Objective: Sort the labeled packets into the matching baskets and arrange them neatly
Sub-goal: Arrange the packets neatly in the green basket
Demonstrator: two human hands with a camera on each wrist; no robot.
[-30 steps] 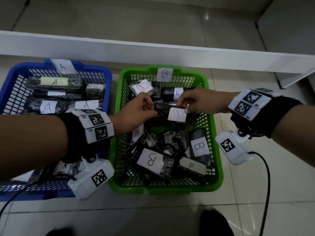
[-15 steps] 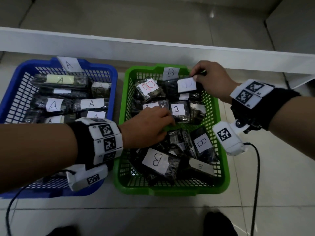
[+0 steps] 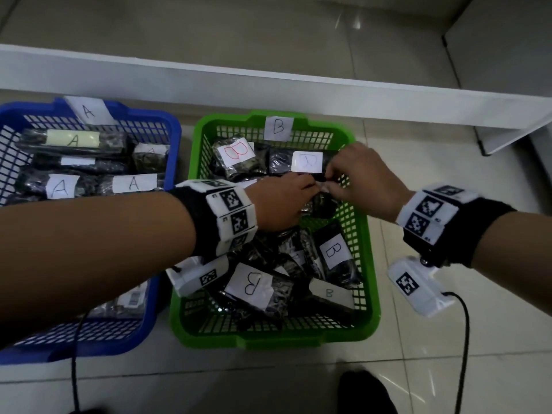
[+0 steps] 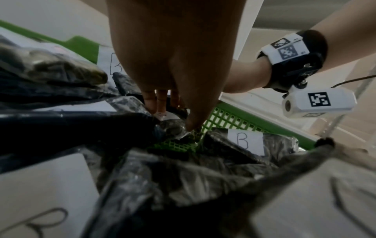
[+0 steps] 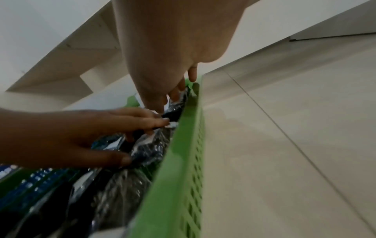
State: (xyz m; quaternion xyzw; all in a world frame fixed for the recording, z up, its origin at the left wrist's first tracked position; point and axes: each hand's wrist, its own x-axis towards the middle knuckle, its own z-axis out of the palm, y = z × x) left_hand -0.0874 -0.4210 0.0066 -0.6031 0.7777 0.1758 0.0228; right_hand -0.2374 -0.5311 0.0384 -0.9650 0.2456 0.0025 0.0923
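Observation:
The green basket [image 3: 268,342], tagged B, holds several dark packets with white B labels. The blue basket [image 3: 176,138], tagged A, holds A-labelled packets at the left. My two hands meet inside the green basket by its right wall. My left hand [image 3: 309,192] grips a dark packet [image 3: 321,206], fingers on top and thumb beneath it [image 5: 122,159]. My right hand [image 3: 331,183] pinches the same packet's far edge with curled fingers [image 5: 177,90]. Its label is hidden. A packet with a faint label [image 3: 307,161] lies in the back right corner, beside a red-lettered B packet [image 3: 236,152].
A long white board [image 3: 268,88] runs behind both baskets. Pale floor tiles [image 3: 448,174] lie right of the green basket. Black cables [image 3: 464,339] hang from the wrist cameras. A dark shoe [image 3: 364,389] shows at the bottom edge.
My right hand let go of the faintly labelled packet in the back right corner and came back to the middle. My left hand slid right, and both now hold one dark packet.

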